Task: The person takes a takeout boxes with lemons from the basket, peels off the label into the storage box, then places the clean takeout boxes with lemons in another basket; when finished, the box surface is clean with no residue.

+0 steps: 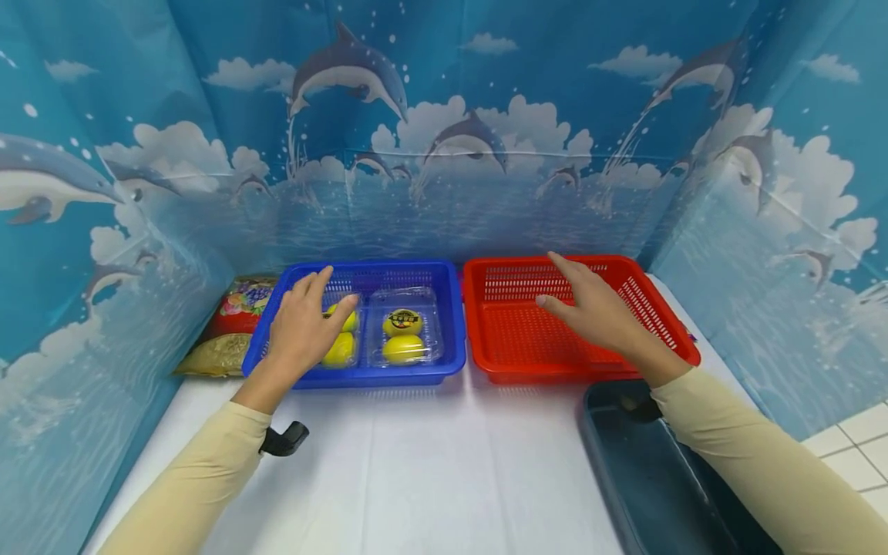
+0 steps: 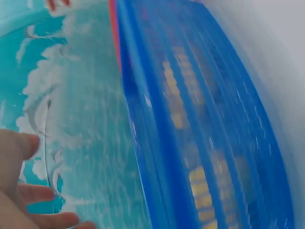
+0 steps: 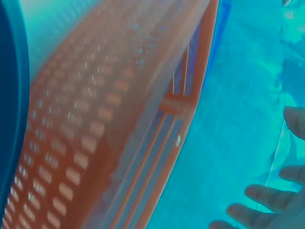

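My left hand (image 1: 301,327) hovers over the left part of a blue plastic basket (image 1: 405,377), fingers spread and nothing held. Inside that basket lie two clear plastic boxes, the right box (image 1: 435,327) in full view and the other partly covered by my hand. Each contains rounded yellow items (image 1: 403,349), and one of these bears a black label. Over the right side of a red slotted basket (image 1: 513,327) is my right hand (image 1: 600,312), its fingers extended and its grasp vacant. In the right wrist view the fingers (image 3: 269,195) appear spread beyond the basket's rim.
A dark blue-grey tub (image 1: 641,478) stands at the right front, below my right forearm. Left of the blue basket leans a red and gold printed bag (image 1: 232,331). White cloth (image 1: 416,462) covers the table, and a dolphin-print curtain (image 1: 430,208) encloses the back and sides.
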{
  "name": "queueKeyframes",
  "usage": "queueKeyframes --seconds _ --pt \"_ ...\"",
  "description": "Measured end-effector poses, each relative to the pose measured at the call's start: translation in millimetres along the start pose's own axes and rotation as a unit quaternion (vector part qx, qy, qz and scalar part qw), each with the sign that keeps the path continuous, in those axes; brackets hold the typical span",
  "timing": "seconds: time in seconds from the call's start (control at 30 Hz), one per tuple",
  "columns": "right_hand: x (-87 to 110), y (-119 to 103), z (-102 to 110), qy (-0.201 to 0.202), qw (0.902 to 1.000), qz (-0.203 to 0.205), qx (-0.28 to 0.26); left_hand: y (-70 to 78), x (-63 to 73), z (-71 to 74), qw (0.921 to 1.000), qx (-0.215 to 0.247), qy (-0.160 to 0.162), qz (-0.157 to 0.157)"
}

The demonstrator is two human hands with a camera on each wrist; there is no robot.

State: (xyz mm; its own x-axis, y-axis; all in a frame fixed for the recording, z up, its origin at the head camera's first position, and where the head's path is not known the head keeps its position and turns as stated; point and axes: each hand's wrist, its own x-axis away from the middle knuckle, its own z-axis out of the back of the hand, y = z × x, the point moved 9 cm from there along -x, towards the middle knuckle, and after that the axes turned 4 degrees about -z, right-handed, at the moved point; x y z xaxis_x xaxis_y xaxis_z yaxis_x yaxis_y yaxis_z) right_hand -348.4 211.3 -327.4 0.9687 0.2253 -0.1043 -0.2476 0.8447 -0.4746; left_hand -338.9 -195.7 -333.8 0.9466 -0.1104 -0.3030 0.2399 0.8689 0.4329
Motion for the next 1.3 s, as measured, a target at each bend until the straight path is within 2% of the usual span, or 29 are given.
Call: queueKeyframes --seconds 0.07,0.17,0.23,0.3,0.4,0.43,0.47,0.63,0.73,0.87,1.07,1.2,1.3 --pt "1.7 -5.5 -7.4 -0.019 0.9995 0.002 -0.023 -0.1 1.1 -8.0 0.9967 0.066 -0.038 0.030" --pt "4.9 -10.0 -20.9 -0.050 0.9970 -0.001 -0.059 1.1 2.8 -26.1 0.9808 0.150 -0.104 0.069" --pt "7.0 -10.5 -30.7 -0.070 0.9947 -0.005 -0.075 2.6 5.4 -40.0 0.9634 0.201 -0.149 0.096" --pt "9.2 -9.5 -38.9 -0.084 0.9926 -0.009 -0.087 4.8 8.3 -51.8 0.9419 0.255 -0.182 0.122" --pt "12.4 -4.9 -44.2 -0.091 0.9909 -0.017 -0.098 8.0 10.3 -63.9 0.9124 0.314 -0.205 0.163" --pt "13.3 -2.9 -45.2 -0.090 0.9908 -0.019 -0.099 8.1 10.7 -67.1 0.9052 0.326 -0.208 0.176" --pt "14.3 -1.5 -46.2 -0.091 0.9906 -0.020 -0.099 8.3 10.7 -69.5 0.9014 0.331 -0.208 0.187" --pt "16.9 -7.3 -58.2 -0.108 0.9907 -0.005 -0.083 8.3 12.0 -79.0 0.8978 0.322 -0.210 0.215" --pt "16.1 -24.2 -68.0 -0.124 0.9891 0.016 -0.079 9.0 12.7 -84.1 0.8951 0.325 -0.209 0.221" --pt "13.2 -51.0 -82.4 -0.140 0.9870 0.024 -0.074 6.6 13.4 -90.9 0.8895 0.331 -0.206 0.238" --pt "6.8 -79.5 -110.4 -0.134 0.9907 0.025 0.000 3.8 13.3 -93.8 0.8864 0.332 -0.197 0.256" --pt "6.1 -87.0 -121.6 -0.123 0.9914 0.028 0.038 6.4 13.1 -94.3 0.8859 0.333 -0.201 0.253" --pt "5.7 -90.5 -125.4 -0.118 0.9913 0.034 0.047 6.9 12.2 -94.5 0.8884 0.324 -0.210 0.249"
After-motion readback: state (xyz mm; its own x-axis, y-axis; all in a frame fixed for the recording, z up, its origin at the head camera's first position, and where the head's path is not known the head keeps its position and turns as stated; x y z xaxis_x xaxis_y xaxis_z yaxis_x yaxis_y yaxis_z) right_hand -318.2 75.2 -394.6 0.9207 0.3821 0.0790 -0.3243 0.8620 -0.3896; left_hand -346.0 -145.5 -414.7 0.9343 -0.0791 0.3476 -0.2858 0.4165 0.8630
